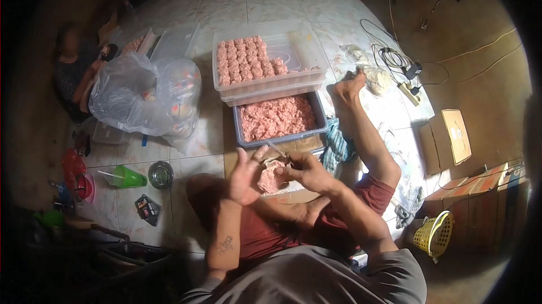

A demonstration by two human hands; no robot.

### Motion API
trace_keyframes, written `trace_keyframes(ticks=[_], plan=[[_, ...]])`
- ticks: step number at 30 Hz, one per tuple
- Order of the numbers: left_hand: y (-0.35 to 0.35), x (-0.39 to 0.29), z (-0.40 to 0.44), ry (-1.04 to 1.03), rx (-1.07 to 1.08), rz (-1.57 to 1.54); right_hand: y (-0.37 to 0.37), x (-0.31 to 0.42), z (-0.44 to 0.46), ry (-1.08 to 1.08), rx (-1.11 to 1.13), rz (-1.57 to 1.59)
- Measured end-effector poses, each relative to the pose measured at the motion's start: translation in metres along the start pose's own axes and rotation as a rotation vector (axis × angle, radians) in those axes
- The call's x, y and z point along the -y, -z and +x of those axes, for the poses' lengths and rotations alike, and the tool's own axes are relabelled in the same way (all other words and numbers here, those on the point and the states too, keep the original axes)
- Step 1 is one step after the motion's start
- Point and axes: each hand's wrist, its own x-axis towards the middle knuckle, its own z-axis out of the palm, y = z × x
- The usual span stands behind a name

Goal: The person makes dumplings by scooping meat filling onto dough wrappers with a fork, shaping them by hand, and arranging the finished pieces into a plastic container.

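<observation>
My left hand point(245, 179) is raised with its fingers stretched apart, beside a lump of minced meat point(272, 178) in front of my lap. Pale material shows at the lump's upper edge; I cannot tell whether it is a wrapper. My right hand point(311, 174) is closed at the lump's right side, its fingers round a thin flat tool point(275, 148) whose kind is unclear. Just beyond my hands, a grey-blue tub point(239, 136) holds loose minced meat point(276, 118). Behind it, a clear plastic box point(307, 50) contains rows of shaped meat portions point(243, 60).
Left are a large clear plastic bag point(127, 92), a green cup point(131, 177) and a glass dish point(161, 175). A person point(73, 72) sits at far left. Cables point(392, 58), a power strip point(409, 94), a checked cloth point(337, 143) and a yellow basket point(433, 235) lie right.
</observation>
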Motion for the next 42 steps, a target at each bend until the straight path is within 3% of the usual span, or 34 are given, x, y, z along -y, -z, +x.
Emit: trace_keyframes(ticks=[1,2,4,5,7,8,9,10,12,13,15,16,18,19,20,22,24,26,27,30,31,32,34,36,38,40,41,42], plan=[[-0.002,-0.008,-0.002,-0.021,0.099,0.157,-0.002,0.014,-0.003,0.113,0.031,0.101],[0.011,0.0,0.002,-0.013,0.095,0.156,0.007,0.024,-0.002,0.004,0.113,0.035],[0.055,0.023,0.019,-0.013,0.25,0.258,0.012,0.043,0.01,0.054,0.178,-0.263],[0.06,0.028,0.023,-0.01,0.249,0.258,0.015,0.032,0.017,0.202,0.125,-0.382],[0.072,0.037,0.026,-0.215,0.051,0.634,0.014,0.022,0.017,0.17,0.005,-0.276],[0.081,0.034,0.024,-0.365,0.002,0.991,0.013,0.017,0.018,0.142,-0.106,-0.174],[0.092,0.032,0.023,-0.512,-0.105,1.346,0.008,0.006,0.015,0.257,-0.259,-0.106],[0.079,0.025,0.02,-0.571,-0.096,1.503,0.018,-0.008,0.011,0.26,-0.267,-0.251],[0.051,0.009,0.016,-0.715,-0.104,1.813,0.025,-0.054,-0.001,0.022,-0.249,-0.21],[0.044,0.015,0.021,-0.858,-0.216,1.561,0.016,-0.068,-0.009,0.021,-0.213,-0.03],[0.046,0.02,0.029,-0.801,-0.374,1.149,0.001,-0.073,-0.018,-0.012,-0.216,0.195],[0.046,0.018,0.031,-0.791,-0.365,1.151,-0.001,-0.068,-0.018,-0.012,-0.228,0.201],[0.039,0.014,0.029,-0.676,-0.269,1.48,0.002,-0.056,-0.016,0.441,-0.291,-0.522],[0.021,0.01,0.025,-0.554,-0.304,1.589,0.01,-0.045,-0.017,0.375,-0.259,-0.679],[0.02,0.013,0.025,-0.553,-0.302,1.588,0.015,-0.043,-0.018,0.373,-0.261,-0.68],[0.019,0.018,0.028,-0.618,-0.522,1.558,0.023,-0.039,-0.016,0.396,-0.31,-0.766],[0.032,0.014,0.027,-0.609,-0.484,1.504,0.026,-0.047,-0.018,0.385,-0.303,-0.739],[0.059,0.018,0.033,-0.837,-0.451,1.446,0.023,-0.058,-0.025,0.077,-0.212,-0.14],[0.058,0.018,0.032,-0.838,-0.455,1.448,0.025,-0.076,-0.026,-0.018,-0.154,-0.01],[0.044,0.021,0.032,-0.774,-0.29,1.288,0.002,-0.087,-0.024,0.066,-0.12,0.054],[0.039,0.023,0.027,-0.597,-0.258,1.212,-0.004,-0.088,-0.016,0.327,-0.149,-0.221],[0.041,0.023,0.028,-0.593,-0.254,1.213,-0.001,-0.087,-0.015,0.326,-0.154,-0.22],[0.037,0.019,0.029,-0.656,-0.427,1.467,0.004,-0.066,-0.015,0.358,-0.298,-0.698],[0.027,0.011,0.027,-0.696,-0.499,1.418,0.01,-0.053,-0.021,0.348,-0.323,-0.752],[0.032,-0.006,0.02,-0.634,-0.244,1.436,0.015,-0.05,-0.028,0.252,-0.337,-0.577],[0.043,-0.004,0.021,-0.605,-0.231,1.407,0.018,-0.07,-0.029,0.235,-0.31,-0.501],[0.048,0.003,0.026,-0.645,-0.236,1.068,0.016,-0.081,-0.031,0.106,-0.238,-0.23],[0.046,0.007,0.027,-0.652,-0.247,0.958,0.012,-0.084,-0.034,-0.021,-0.164,0.042]])
